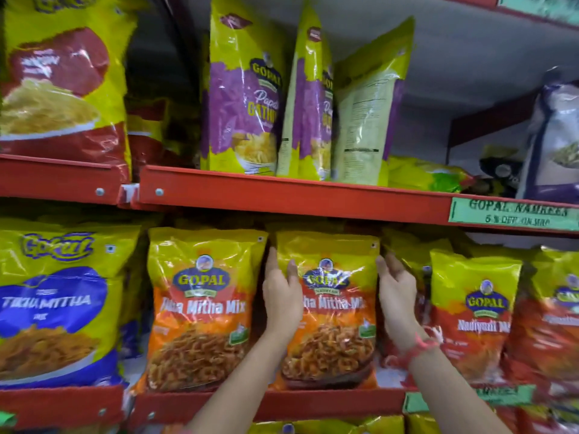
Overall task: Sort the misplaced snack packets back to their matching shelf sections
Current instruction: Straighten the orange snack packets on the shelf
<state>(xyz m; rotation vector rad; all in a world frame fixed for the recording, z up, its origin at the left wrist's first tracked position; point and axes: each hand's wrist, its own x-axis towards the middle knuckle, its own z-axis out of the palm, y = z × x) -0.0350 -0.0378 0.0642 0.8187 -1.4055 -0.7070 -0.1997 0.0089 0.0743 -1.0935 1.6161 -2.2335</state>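
An orange and yellow Tikha Mitha Mix packet (332, 311) stands upright on the lower red shelf (313, 402). My left hand (282, 296) grips its left edge, thumb on the front, fingers behind. At the packet's right edge is my right hand (396, 292), fingers curled around the side. A matching Tikha Mitha Mix packet (200, 308) stands just to the left. To the right stand red and yellow Nadiyadi mix packets (470, 314).
A large blue and yellow Tikha Mitha packet (59, 302) fills the lower left. On the upper shelf (282, 195) stand purple and yellow Papdi Gathiya packets (244, 89), a red and yellow sev packet (59, 83) and a white and purple bag (554, 142). A green price label (513, 214) hangs at right.
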